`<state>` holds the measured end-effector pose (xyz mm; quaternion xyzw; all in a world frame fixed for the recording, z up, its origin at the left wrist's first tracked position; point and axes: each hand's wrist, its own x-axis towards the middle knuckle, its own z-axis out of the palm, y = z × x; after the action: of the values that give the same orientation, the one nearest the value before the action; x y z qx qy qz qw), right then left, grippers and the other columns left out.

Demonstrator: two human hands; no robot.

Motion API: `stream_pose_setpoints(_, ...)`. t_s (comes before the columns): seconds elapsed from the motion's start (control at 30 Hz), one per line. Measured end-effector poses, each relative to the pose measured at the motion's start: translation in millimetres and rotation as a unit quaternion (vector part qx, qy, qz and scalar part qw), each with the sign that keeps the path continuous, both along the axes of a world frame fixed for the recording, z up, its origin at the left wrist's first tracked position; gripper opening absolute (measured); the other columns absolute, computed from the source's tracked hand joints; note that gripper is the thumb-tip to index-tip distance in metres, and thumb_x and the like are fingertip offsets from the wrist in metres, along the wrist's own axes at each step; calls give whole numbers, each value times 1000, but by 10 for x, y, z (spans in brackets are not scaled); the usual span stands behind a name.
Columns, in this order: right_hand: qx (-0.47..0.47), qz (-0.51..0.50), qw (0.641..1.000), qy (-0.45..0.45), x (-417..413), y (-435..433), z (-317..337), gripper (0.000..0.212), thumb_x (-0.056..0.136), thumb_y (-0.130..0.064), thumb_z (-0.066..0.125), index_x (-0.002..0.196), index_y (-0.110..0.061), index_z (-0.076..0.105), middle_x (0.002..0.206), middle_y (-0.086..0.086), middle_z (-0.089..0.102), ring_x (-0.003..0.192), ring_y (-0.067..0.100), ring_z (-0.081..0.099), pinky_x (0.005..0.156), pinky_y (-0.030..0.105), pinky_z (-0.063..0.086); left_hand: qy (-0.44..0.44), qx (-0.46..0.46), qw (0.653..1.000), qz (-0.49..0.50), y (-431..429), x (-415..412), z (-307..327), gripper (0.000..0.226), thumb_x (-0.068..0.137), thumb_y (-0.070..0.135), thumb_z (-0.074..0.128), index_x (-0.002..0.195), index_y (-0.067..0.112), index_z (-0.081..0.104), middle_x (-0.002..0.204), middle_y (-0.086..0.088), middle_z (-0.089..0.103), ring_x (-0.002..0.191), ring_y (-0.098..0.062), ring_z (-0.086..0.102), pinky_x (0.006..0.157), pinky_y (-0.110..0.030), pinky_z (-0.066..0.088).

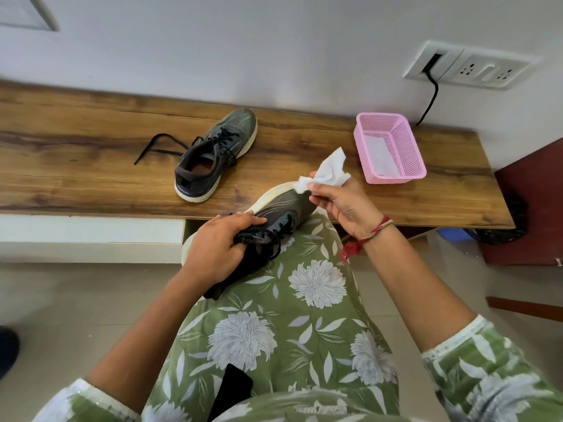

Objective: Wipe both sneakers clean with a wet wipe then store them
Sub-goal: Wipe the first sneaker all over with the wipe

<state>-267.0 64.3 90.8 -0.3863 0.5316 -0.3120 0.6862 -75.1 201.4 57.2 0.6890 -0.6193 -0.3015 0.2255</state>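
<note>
Sneakers are the matter here, and one sneaker (281, 205) lies at the centre of the frame, heel on the person's lap (289, 315) and toe pointing up toward the wooden bench (76, 153). The left hand (216, 248) has its fingers curled round the laced collar. The right hand (341, 205) pinches a crumpled wet wipe (324, 172) between thumb and fingertips, and the wipe touches the toe. This shoe looks light, with a soft knit upper that would likely give under pressure and a firmer pale sole rim. So the collar or heel seems the sound place to hold, leaving the toe and sole edge free for rubbing. The wipe is limp and probably slick, likely to bunch up, so a pinch suits it. The second sneaker (213, 153) stands upright on the bench left of centre, well apart from the first, with a loose lace (158, 144) trailing to its left that could snag when it is lifted. At the right a pink mesh basket (409, 147) sits on the bench with a white sheet (377, 153) inside. The bench top is smooth, grained wood set against a pale wall. A socket plate (469, 67) with a black cable (431, 99) shows at the upper right, and tiled floor (76, 300) at the lower left.
</note>
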Motion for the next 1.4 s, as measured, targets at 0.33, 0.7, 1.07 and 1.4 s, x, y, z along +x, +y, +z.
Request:
stream_pose_setpoints(0.33,-100,82,977,167,45,-94,181,21,99,-26,44,115,-13,48,87,3,55,65,9,53,54,23,51,-26,-17,999,-9,40,-35,3,63,73,12,44,129,37,55,139,4,51,132,-12,42,114,-35,18)
stream_pose_setpoints(0.7,-293,177,869,357,-75,-134,69,40,70,-5,77,106,-17,63,104,-2,64,87,11,58,71,22,51,-113,-74,991,-10,-25,-83,25,70,74,-8,51,133,30,52,143,-3,47,136,-20,39,115,-45,13)
stream_pose_setpoints(1.07,-421,85,758,491,-84,-140,-24,22,75,1,65,95,-7,63,96,12,60,85,26,56,69,35,45,-92,-35,995,-31,2,-108,-23,71,76,-7,48,135,32,50,144,-2,46,137,-18,36,117,-43,12)
stream_pose_setpoints(1.4,-442,205,731,477,151,344,-485,39,76,3,54,110,-10,65,97,11,52,92,28,49,75,38,43,-78,-39,996,-27,33,-140,-58,67,72,1,45,131,30,55,139,-6,51,133,-21,42,115,-42,17)
